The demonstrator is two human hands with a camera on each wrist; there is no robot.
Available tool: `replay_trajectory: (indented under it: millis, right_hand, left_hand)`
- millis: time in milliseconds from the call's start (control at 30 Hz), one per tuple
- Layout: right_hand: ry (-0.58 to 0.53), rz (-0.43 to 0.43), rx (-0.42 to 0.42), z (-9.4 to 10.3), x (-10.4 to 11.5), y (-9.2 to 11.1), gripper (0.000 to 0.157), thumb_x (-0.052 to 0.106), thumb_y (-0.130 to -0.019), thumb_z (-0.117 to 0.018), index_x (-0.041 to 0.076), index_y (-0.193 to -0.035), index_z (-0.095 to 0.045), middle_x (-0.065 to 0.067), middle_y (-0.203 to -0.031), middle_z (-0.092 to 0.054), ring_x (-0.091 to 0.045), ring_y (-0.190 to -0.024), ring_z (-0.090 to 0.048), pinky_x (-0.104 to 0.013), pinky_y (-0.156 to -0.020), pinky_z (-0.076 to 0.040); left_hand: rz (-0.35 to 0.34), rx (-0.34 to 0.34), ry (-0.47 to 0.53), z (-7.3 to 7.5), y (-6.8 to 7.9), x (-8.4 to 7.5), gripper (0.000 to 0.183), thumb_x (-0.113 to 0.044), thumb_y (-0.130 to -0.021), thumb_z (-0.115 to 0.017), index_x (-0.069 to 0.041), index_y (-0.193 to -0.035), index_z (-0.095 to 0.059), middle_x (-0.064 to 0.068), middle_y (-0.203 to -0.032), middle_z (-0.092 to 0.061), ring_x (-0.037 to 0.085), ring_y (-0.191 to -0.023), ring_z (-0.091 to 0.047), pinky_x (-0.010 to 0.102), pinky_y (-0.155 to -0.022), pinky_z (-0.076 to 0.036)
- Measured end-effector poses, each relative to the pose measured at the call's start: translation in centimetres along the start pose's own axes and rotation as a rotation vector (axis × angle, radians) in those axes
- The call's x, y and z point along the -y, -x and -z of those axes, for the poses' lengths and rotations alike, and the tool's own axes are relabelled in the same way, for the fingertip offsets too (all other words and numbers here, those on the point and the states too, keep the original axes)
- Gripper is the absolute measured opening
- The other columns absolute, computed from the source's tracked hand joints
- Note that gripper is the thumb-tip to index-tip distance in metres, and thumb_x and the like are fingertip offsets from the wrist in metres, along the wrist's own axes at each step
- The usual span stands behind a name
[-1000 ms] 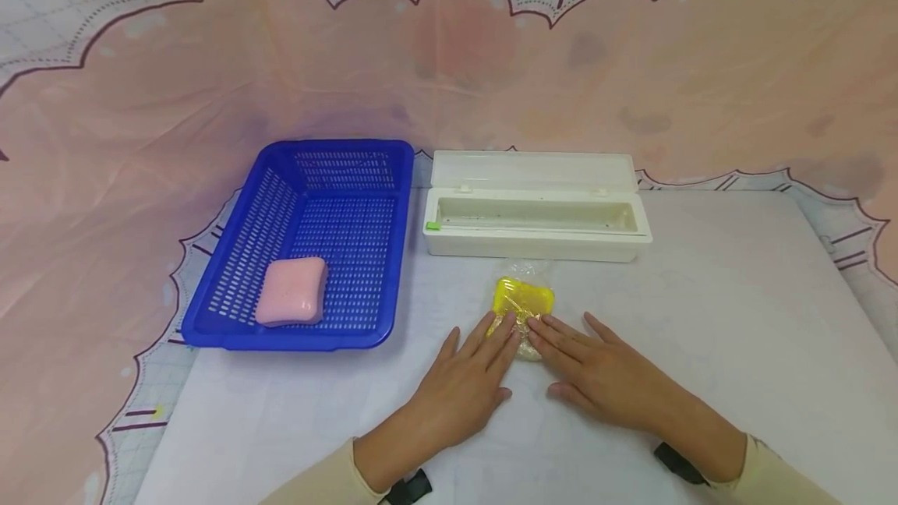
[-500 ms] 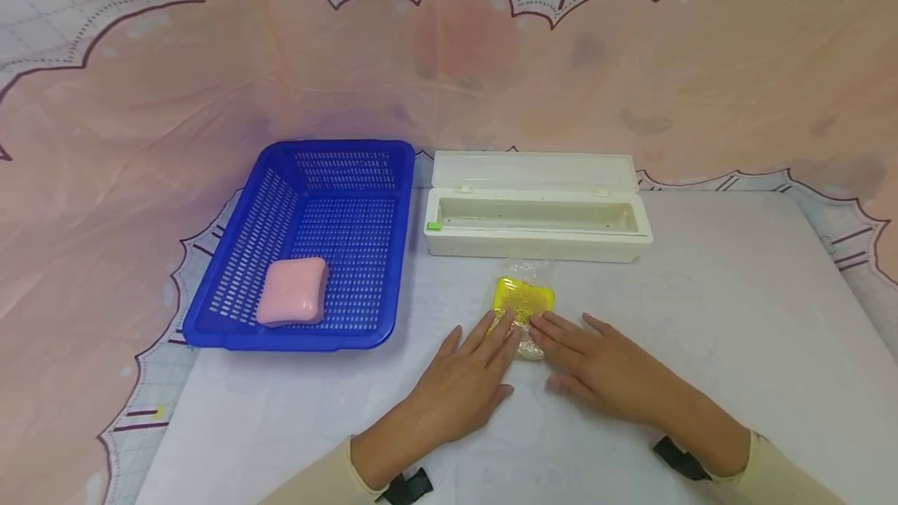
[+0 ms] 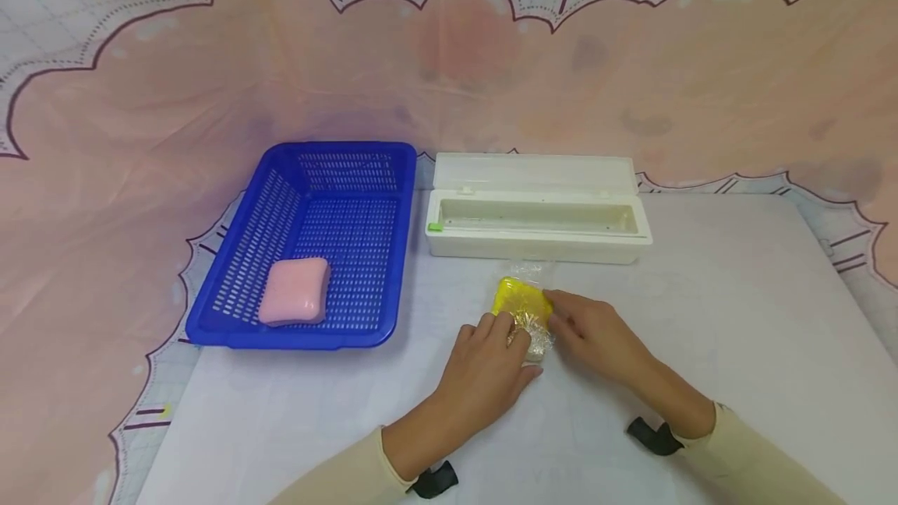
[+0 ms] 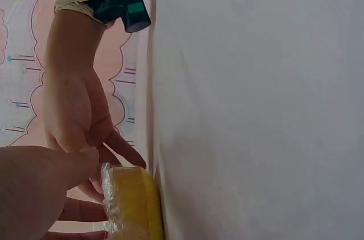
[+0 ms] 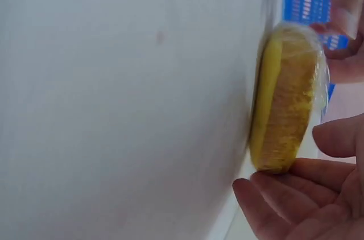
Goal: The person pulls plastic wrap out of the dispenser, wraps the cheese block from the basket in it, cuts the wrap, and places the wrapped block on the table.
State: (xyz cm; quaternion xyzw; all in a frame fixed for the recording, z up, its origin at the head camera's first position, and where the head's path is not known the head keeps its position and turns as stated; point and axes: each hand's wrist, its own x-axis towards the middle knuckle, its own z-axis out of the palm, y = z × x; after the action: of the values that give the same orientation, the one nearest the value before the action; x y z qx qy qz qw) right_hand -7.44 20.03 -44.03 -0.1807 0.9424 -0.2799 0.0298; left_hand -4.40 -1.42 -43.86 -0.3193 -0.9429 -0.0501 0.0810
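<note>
A yellow bar of soap, wrapped in clear plastic film, lies on the white surface in front of the white box. My left hand bends its fingers over the near left part of the wrapped bar; whether it pinches the film is hidden. At the bar's right end, my right hand touches it with its fingertips. In the right wrist view, that hand's fingers meet the end of the soap, and its thumb stands apart from it. The left wrist view shows the bar standing close beside my left fingers.
A blue plastic basket stands at the left with a pink bar of soap in it. Behind the wrapped bar is a long white box with its lid raised. Patterned cloth covers the back.
Both hands had nearly straight fingers on the film; now the left fingers are bent and the right hand has shifted up to the bar's right end. The bar has turned slightly.
</note>
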Motion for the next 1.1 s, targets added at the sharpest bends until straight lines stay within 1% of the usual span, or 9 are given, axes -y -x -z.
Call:
replay_trajectory:
  millis: [67, 167, 333, 400, 500, 600, 700, 900, 1100]
  right_hand:
    - [0.031, -0.014, -0.009, 0.0, 0.4, 0.2, 0.03, 0.014, -0.099, -0.065, 0.001, -0.126, -0.069, -0.014, -0.119, -0.075, -0.028, -0.106, -0.073, -0.048, -0.091, -0.059]
    - [0.057, -0.016, -0.01, 0.3, 1.0, 0.7, 0.019, 0.014, -0.095, -0.069, 0.006, -0.11, -0.076, -0.005, -0.1, -0.079, -0.017, -0.087, -0.072, -0.04, -0.078, -0.06]
    - [0.076, -0.033, -0.029, 0.7, 1.6, 0.8, 0.012, 0.017, -0.093, -0.072, 0.011, -0.101, -0.078, 0.004, -0.086, -0.076, -0.007, -0.075, -0.067, -0.029, -0.067, -0.056]
    - [0.079, -0.035, -0.074, 0.9, 1.6, 0.6, 0.015, 0.017, -0.093, -0.072, 0.01, -0.105, -0.077, 0.003, -0.088, -0.075, -0.009, -0.076, -0.067, -0.029, -0.066, -0.056]
    - [0.058, -0.041, -0.112, 0.9, 1.5, 0.2, 0.026, 0.016, -0.093, -0.071, 0.008, -0.118, -0.073, -0.005, -0.107, -0.073, -0.014, -0.082, -0.068, -0.028, -0.067, -0.057]
    - [0.029, -0.029, -0.074, 0.9, 1.3, 0.0, 0.032, 0.014, -0.094, -0.07, 0.008, -0.126, -0.071, -0.009, -0.127, -0.069, -0.014, -0.086, -0.067, -0.027, -0.07, -0.056]
    - [0.033, -0.027, -0.006, 0.9, 1.4, 0.1, 0.027, 0.014, -0.094, -0.07, 0.01, -0.121, -0.073, -0.008, -0.123, -0.071, -0.007, -0.079, -0.062, -0.024, -0.067, -0.053]
    - [0.027, -0.052, -0.002, 1.0, 1.5, 0.4, 0.021, 0.016, -0.093, -0.073, 0.013, -0.113, -0.076, -0.001, -0.104, -0.074, -0.005, -0.069, -0.053, -0.021, -0.059, -0.047]
    - [-0.042, -0.094, 0.031, 1.1, 1.3, 0.2, 0.034, 0.019, -0.096, -0.069, 0.008, -0.128, -0.07, -0.008, -0.117, -0.075, -0.015, -0.086, -0.068, -0.025, -0.066, -0.054]
  left_hand:
    - [0.013, -0.01, -0.054, -0.2, 0.1, 0.2, 0.048, -0.062, -0.091, -0.067, -0.018, -0.11, -0.066, 0.0, -0.107, -0.056, 0.017, -0.096, -0.054, 0.036, -0.075, -0.046]
    - [0.032, -0.031, -0.104, -0.2, 0.2, 1.0, 0.048, -0.06, -0.087, -0.073, -0.017, -0.107, -0.065, -0.001, -0.106, -0.058, 0.017, -0.101, -0.056, 0.039, -0.08, -0.049]
    - [0.024, -0.023, -0.068, 0.1, 0.3, 2.1, 0.039, -0.044, -0.087, -0.081, -0.015, -0.109, -0.067, 0.001, -0.114, -0.059, 0.019, -0.112, -0.056, 0.042, -0.089, -0.05]
    - [0.016, -0.024, -0.039, 0.2, 0.4, 2.2, 0.03, -0.035, -0.09, -0.079, -0.015, -0.109, -0.067, 0.002, -0.113, -0.058, 0.02, -0.11, -0.054, 0.042, -0.089, -0.049]
    - [-0.005, -0.04, -0.014, 0.2, 0.6, 2.2, 0.02, -0.021, -0.092, -0.077, -0.017, -0.108, -0.066, 0.0, -0.109, -0.057, 0.019, -0.103, -0.053, 0.039, -0.086, -0.047]
    - [-0.035, -0.051, -0.001, 0.1, 0.7, 2.6, 0.02, -0.012, -0.091, -0.076, -0.02, -0.106, -0.067, -0.002, -0.104, -0.057, 0.018, -0.096, -0.053, 0.038, -0.083, -0.045]
    - [-0.037, -0.055, -0.008, 0.1, 0.6, 3.2, 0.019, -0.012, -0.09, -0.076, -0.023, -0.104, -0.068, -0.004, -0.105, -0.059, 0.018, -0.098, -0.055, 0.04, -0.085, -0.045]
    - [0.052, -0.084, 0.039, 0.3, 0.7, 3.8, 0.019, -0.009, -0.088, -0.078, -0.021, -0.102, -0.073, -0.003, -0.11, -0.065, 0.019, -0.109, -0.059, 0.046, -0.093, -0.046]
    - [0.178, -0.087, 0.204, 0.6, 1.4, 3.3, 0.018, -0.015, -0.09, -0.077, -0.011, -0.107, -0.071, 0.005, -0.101, -0.062, 0.016, -0.082, -0.063, 0.03, -0.068, -0.054]
